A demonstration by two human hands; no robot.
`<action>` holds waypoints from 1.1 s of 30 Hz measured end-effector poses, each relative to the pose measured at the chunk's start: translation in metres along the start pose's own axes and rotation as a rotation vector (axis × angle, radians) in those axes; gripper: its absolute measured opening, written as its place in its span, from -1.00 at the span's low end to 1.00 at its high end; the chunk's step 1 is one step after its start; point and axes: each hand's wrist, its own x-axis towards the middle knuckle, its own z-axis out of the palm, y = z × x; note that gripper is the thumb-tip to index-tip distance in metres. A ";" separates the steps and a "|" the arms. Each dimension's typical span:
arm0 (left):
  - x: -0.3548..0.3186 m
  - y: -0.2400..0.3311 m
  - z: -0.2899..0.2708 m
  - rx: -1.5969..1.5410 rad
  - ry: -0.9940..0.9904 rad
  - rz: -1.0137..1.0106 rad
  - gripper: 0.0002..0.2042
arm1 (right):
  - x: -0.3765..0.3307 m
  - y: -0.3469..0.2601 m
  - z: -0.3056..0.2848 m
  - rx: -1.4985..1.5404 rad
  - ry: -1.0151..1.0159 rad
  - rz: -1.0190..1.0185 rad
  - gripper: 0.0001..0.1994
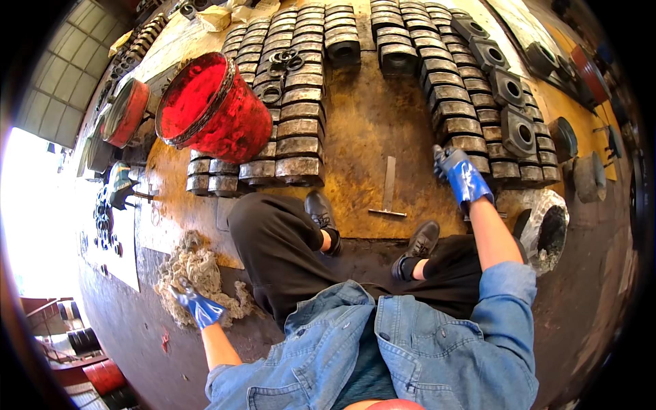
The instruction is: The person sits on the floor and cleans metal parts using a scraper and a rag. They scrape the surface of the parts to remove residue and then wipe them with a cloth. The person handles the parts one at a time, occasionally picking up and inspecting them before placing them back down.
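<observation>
My left hand (196,306), in a blue glove with greyish fingers, is at the pile of tangled pale cotton waste (198,268) on the floor. Its fingers look stretched out and apart over the fibres. On the other side, my right hand (459,176), gloved alike, is by the near end of a row of dark metal blocks (452,128). Its fingers are curled, and whatever they may hold is hidden. Between my feet and the blocks lies a T-shaped metal tool (388,191) on the stained yellow-brown sheet (369,130).
A red-smeared bucket (247,119) stands on the left block rows, with metal rings (285,61) beside it. Flanged bearing housings (517,130) top the right rows. A power tool (120,184) sits at the left. A whitish hollow cylinder (552,229) lies near my right knee.
</observation>
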 end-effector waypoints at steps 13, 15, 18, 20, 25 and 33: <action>-0.128 0.356 0.303 -0.108 -0.466 1.187 -0.33 | 0.143 0.051 -0.088 -0.890 0.551 0.073 -0.61; -0.151 0.355 0.377 -0.111 -0.671 1.069 -0.23 | 0.160 0.074 -0.086 -0.898 0.652 -0.063 -0.63; -0.166 0.341 0.491 0.089 -0.885 0.961 -0.14 | 0.192 0.104 -0.074 -0.886 0.704 -0.241 -0.56; -0.175 0.299 0.592 0.048 -0.997 0.904 -0.41 | 0.223 0.146 -0.066 -0.977 0.694 -0.176 -0.42; -0.230 0.245 0.726 -0.096 -1.239 -0.202 -0.62 | 0.218 0.156 -0.063 -1.065 0.662 -0.079 -0.43; -0.238 0.192 0.894 -0.706 -1.268 -0.749 -0.45 | 0.220 0.132 -0.054 -0.949 0.739 -0.291 -0.50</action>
